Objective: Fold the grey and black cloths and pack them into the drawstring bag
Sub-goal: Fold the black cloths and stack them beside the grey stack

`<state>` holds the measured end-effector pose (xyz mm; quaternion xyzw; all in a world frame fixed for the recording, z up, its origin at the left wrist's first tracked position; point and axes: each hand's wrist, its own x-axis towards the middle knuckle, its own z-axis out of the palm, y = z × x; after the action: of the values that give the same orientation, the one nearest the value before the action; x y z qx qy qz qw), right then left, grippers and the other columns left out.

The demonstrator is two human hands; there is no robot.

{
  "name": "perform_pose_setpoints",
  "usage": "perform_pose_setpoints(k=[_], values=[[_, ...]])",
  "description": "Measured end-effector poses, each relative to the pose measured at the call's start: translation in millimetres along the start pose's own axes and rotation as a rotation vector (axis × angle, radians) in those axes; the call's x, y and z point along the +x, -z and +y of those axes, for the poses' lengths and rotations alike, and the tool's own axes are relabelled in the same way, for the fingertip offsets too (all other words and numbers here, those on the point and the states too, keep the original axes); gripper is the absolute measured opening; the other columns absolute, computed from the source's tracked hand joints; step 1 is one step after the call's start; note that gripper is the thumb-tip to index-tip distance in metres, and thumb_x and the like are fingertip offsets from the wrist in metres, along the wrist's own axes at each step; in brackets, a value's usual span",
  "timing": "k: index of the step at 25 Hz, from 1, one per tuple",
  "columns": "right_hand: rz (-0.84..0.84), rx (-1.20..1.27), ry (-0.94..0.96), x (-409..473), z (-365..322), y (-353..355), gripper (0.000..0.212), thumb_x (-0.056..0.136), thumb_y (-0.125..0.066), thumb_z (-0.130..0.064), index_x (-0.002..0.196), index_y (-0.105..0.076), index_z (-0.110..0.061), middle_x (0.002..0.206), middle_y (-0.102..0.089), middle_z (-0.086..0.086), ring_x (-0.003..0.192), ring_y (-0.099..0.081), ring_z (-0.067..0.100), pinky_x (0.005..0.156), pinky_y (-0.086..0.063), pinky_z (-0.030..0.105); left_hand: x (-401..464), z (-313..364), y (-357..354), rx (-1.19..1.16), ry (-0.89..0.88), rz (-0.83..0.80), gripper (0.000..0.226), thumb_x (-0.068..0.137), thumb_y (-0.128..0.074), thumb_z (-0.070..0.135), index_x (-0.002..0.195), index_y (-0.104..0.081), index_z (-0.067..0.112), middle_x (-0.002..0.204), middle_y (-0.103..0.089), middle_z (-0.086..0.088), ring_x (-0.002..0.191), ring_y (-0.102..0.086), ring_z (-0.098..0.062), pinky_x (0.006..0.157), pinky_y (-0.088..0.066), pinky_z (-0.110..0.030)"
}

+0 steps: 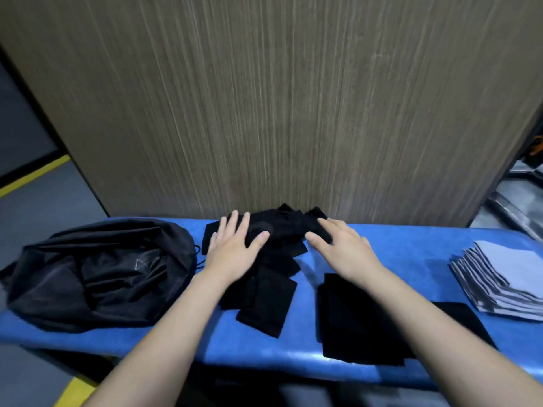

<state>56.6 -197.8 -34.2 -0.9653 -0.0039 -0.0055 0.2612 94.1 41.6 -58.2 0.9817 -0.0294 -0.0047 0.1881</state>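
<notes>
Black cloth heap [282, 230] running left to right, left hand [232, 245] and right hand [340, 248] flat on it, fingers straight, gripping nothing

The counter [396, 248] is wearing a smooth blue covering, catching a glossy sheen along its near edge. Left of the black cloths [276, 277] on it, the drawstring bag [97, 274] is showing thin, crinkled black fabric with a faint shine. The black cloths themselves are looking soft, matt and deep-piled, swallowing the light. Far to their right, the grey cloths [505, 271] are showing a fine, smooth, matt weave. Behind the black cloths, an upright panel [270, 98] is showing a matt, streaked wood grain.
</notes>
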Motion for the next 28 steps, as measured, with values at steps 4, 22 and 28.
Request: perform_pose_setpoints(k=[4,22,28], values=[[-0.009,-0.138,-0.072,66,-20,-26,0.071,0.094,-0.033,-0.071,0.133,-0.058,-0.018,0.137,-0.053,0.007,0.129,-0.046,0.031,0.105,-0.036,0.047,27,-43,0,-0.069,0.158,-0.069,0.09,0.091,-0.027,0.079,0.161,0.001,0.03,0.168,0.015,0.004,0.155,0.015,-0.018,0.126,-0.007,-0.045],[0.138,0.292,-0.142,97,-45,-74,0.062,0.092,-0.067,-0.037,0.145,-0.04,-0.019,0.138,-0.037,0.01,0.103,-0.058,0.026,0.097,-0.047,0.037,51,-64,-15,0.017,0.086,-0.082,0.093,0.077,-0.059,0.08,0.156,-0.02,0.047,0.169,0.0,0.006,0.154,-0.013,-0.03,0.118,-0.032,-0.048],[0.271,0.361,0.06,84,-55,-61,0.059,0.087,-0.065,0.005,0.139,-0.051,-0.019,0.138,-0.037,0.002,0.09,-0.046,0.004,0.082,-0.033,0.003,45,-64,-17,0.021,0.052,-0.001,0.078,0.082,-0.062,0.071,0.151,-0.037,0.045,0.166,-0.018,0.006,0.148,-0.027,-0.024,0.111,-0.04,-0.043]])
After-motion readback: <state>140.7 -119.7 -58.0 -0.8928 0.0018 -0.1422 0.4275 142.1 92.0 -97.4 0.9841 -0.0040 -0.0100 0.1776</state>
